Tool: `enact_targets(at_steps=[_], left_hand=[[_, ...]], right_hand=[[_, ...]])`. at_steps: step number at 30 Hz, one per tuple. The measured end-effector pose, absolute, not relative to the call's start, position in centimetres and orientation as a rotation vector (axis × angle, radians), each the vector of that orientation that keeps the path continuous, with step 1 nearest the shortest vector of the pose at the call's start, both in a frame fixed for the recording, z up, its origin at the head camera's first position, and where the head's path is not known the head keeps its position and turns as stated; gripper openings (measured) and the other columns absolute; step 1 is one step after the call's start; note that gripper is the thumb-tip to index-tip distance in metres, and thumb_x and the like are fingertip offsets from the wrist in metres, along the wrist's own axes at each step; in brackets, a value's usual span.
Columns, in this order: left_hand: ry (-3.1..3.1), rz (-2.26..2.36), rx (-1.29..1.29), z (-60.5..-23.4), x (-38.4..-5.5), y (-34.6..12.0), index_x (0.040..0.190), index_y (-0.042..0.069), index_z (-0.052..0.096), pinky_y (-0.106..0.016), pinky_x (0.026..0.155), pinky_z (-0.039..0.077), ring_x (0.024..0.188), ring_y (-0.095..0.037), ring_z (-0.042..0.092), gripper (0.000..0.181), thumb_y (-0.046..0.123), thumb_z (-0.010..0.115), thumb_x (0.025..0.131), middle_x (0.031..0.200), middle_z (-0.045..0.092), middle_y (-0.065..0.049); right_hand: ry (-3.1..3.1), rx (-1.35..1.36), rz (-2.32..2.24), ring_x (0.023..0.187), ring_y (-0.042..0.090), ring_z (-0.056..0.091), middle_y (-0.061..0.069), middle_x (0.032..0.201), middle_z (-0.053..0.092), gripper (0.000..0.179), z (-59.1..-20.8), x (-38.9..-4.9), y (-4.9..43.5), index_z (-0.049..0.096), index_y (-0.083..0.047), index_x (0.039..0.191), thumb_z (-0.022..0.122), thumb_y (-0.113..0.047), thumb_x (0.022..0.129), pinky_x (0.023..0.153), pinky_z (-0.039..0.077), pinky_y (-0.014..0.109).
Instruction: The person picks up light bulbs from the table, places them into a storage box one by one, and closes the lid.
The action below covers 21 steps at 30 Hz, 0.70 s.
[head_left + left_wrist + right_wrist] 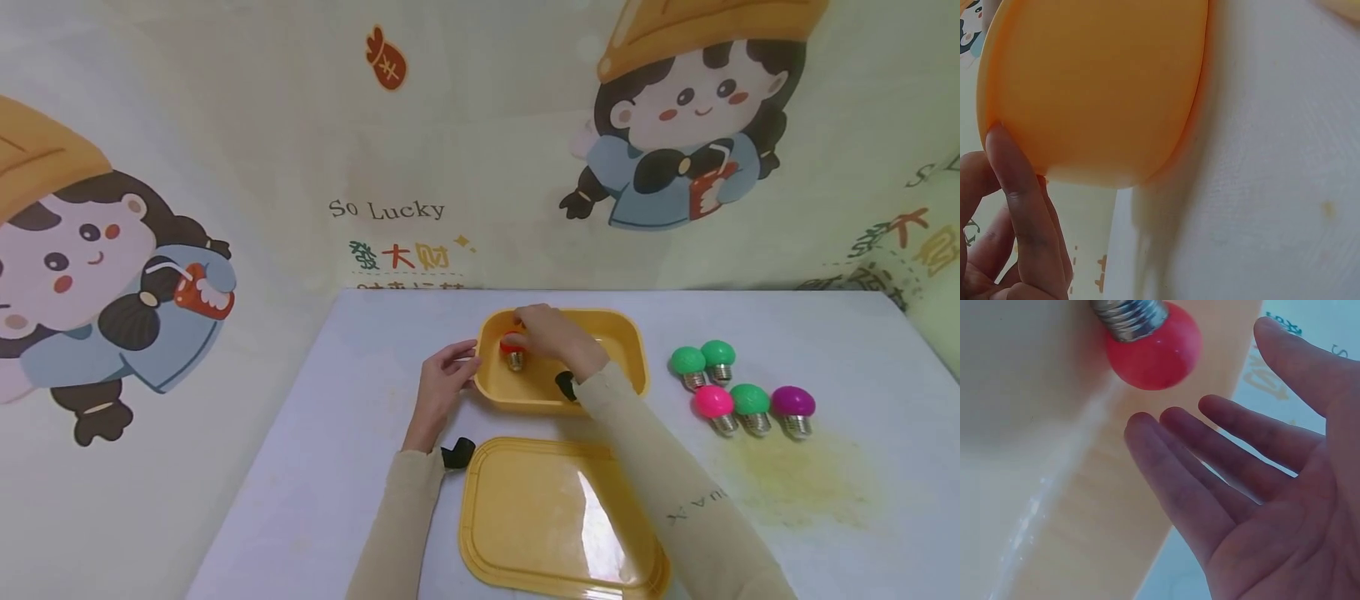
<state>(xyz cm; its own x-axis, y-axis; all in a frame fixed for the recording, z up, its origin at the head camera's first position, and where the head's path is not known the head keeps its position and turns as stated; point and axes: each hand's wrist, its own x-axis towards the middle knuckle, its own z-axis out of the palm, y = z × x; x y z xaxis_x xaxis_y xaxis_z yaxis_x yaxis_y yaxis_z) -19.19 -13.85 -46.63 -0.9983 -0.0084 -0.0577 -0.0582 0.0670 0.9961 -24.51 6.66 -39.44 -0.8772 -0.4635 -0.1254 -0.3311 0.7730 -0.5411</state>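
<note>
A yellow plastic box [636, 354] stands on the white table, and a red light bulb [514, 353] with a silver screw base leans at its left end inside. My right hand [555, 332] is over the box beside this bulb. In the right wrist view its fingers are spread and hold nothing, with the bulb [1154, 353] just past the fingertips [1141, 424]. At the box's left end is my left hand [442, 383]. Its fingertips touch the outer wall just at the rim, as the left wrist view shows on the box [1094, 94].
A yellow lid [536, 517] lies in front of the box, partly under my right forearm. On the right of the table lie several bulbs: green bulbs [750, 400], a pink bulb [714, 402] and a purple bulb [793, 402]. A printed cloth [495, 167] hangs behind.
</note>
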Motion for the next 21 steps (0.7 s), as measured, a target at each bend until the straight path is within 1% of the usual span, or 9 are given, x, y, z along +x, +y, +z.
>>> enact_targets(at_steps=[3, 5, 8, 10, 14, 21], left_hand=[[2.273, 2.113, -0.065, -46.5, -19.3, -13.8, 0.123, 0.007, 0.068, -0.023, 0.063, 0.057, 0.090, -0.022, 0.069, 0.032, 0.012, 0.071, 0.092, 0.115, 0.067, -0.014], [2.272, 2.108, -0.069, -46.5, -19.3, -13.8, 0.123, 0.006, 0.068, -0.023, 0.063, 0.057, 0.089, -0.020, 0.069, 0.032, 0.012, 0.072, 0.092, 0.115, 0.067, -0.015], [2.273, 2.103, -0.070, -46.5, -19.3, -13.9, 0.124, 0.005, 0.068, -0.023, 0.063, 0.057, 0.090, -0.020, 0.069, 0.033, 0.012, 0.072, 0.092, 0.116, 0.067, -0.015], [2.273, 2.103, -0.081, -46.5, -19.3, -13.9, 0.123, 0.006, 0.068, -0.023, 0.063, 0.057, 0.090, -0.020, 0.069, 0.033, 0.012, 0.071, 0.092, 0.115, 0.067, -0.014], [2.274, 2.114, -0.088, -46.5, -19.3, -14.0, 0.123, 0.005, 0.068, -0.023, 0.063, 0.057, 0.089, -0.022, 0.068, 0.032, 0.011, 0.071, 0.092, 0.115, 0.067, -0.014], [2.282, 2.097, -0.090, -46.5, -19.3, -13.9, 0.124, 0.005, 0.067, -0.023, 0.063, 0.057, 0.083, -0.016, 0.066, 0.032, 0.011, 0.071, 0.092, 0.117, 0.066, -0.016]], right_hand=[[2.730, -0.604, -0.741, 0.092, 0.027, 0.056, 0.012, 0.106, 0.064, 0.039, -39.1, -24.1, 7.1, 0.062, -0.001, 0.120, 0.066, -0.031, 0.096, 0.092, 0.051, 0.038], [2.741, -0.594, -0.726, 0.099, 0.029, 0.056, 0.015, 0.116, 0.064, 0.043, -38.9, -23.9, 7.4, 0.060, 0.000, 0.125, 0.066, -0.031, 0.096, 0.099, 0.050, 0.042], [2.759, -0.609, -0.708, 0.109, 0.032, 0.056, 0.018, 0.126, 0.063, 0.046, -38.5, -23.4, 7.7, 0.059, 0.002, 0.129, 0.066, -0.030, 0.097, 0.105, 0.046, 0.045], [2.770, -0.633, -0.709, 0.112, 0.033, 0.056, 0.019, 0.128, 0.062, 0.047, -38.3, -23.2, 7.9, 0.058, 0.003, 0.130, 0.066, -0.029, 0.096, 0.107, 0.045, 0.046], [2.788, -0.652, -0.744, 0.112, 0.034, 0.056, 0.020, 0.127, 0.062, 0.047, -37.8, -22.6, 8.3, 0.058, 0.003, 0.130, 0.068, -0.028, 0.095, 0.106, 0.046, 0.047], [2.852, -0.680, -0.741, 0.114, 0.035, 0.057, 0.021, 0.127, 0.062, 0.046, -37.5, -21.7, 9.8, 0.059, 0.005, 0.128, 0.068, -0.027, 0.095, 0.104, 0.047, 0.048]])
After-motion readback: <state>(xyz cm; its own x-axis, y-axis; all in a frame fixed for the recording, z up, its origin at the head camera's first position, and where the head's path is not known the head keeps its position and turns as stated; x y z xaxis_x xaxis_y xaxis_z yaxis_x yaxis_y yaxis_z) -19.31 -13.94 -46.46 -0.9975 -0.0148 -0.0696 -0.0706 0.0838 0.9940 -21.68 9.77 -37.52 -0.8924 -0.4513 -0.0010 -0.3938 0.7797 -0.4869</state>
